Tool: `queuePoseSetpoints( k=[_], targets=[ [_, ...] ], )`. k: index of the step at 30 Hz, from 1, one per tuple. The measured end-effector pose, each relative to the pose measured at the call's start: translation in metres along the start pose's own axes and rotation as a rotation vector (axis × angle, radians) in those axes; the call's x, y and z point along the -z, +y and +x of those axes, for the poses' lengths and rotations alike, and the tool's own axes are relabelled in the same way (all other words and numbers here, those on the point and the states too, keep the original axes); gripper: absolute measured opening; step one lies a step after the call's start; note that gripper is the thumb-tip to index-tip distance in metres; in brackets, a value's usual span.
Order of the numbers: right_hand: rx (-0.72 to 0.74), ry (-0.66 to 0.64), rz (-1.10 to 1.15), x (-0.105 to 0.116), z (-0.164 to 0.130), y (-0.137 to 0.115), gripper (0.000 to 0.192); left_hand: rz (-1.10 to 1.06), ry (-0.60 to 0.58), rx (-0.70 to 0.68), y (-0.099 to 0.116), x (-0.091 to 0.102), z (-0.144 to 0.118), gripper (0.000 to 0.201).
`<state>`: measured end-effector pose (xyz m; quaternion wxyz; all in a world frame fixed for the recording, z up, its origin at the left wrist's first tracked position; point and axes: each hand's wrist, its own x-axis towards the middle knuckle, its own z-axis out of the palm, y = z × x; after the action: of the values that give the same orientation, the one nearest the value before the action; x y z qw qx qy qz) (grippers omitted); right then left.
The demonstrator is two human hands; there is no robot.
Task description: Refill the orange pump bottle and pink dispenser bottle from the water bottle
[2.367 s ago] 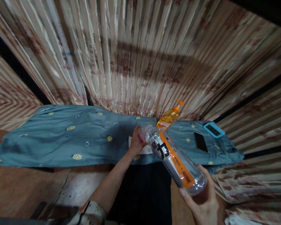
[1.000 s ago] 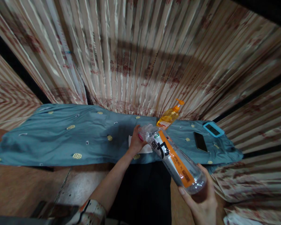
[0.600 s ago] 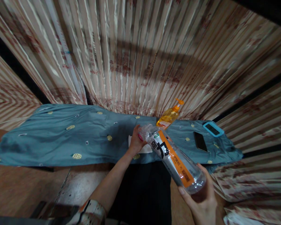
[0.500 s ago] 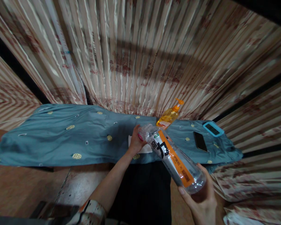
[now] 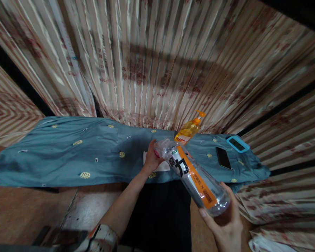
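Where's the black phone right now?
The black phone lies on the blue cloth at right, between the orange pump bottle and the blue-framed device.

home room, likely living space: patterned pleated curtains (image 5: 152, 66) across whole back; worktop under blue dotted cloth (image 5: 68, 154); household bits on it: soap pump bottle (image 5: 188, 130), phone (image 5: 222, 158), small blue-framed device (image 5: 237, 144).
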<state>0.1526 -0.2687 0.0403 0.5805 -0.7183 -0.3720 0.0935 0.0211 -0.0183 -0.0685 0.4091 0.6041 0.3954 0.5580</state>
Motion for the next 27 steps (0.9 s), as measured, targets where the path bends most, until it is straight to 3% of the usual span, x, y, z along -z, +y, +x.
queuePoseSetpoints(
  k=[8,27],
  targets=[
    [0.016,-0.023,0.033,0.002,0.001,0.013,0.098,0.013,-0.028,-0.003,0.002,0.003,-0.001,0.101],
    [0.056,-0.025,0.002,0.002,0.001,0.012,0.092,0.005,-0.026,-0.013,-0.001,0.001,0.000,0.103]
  ],
)
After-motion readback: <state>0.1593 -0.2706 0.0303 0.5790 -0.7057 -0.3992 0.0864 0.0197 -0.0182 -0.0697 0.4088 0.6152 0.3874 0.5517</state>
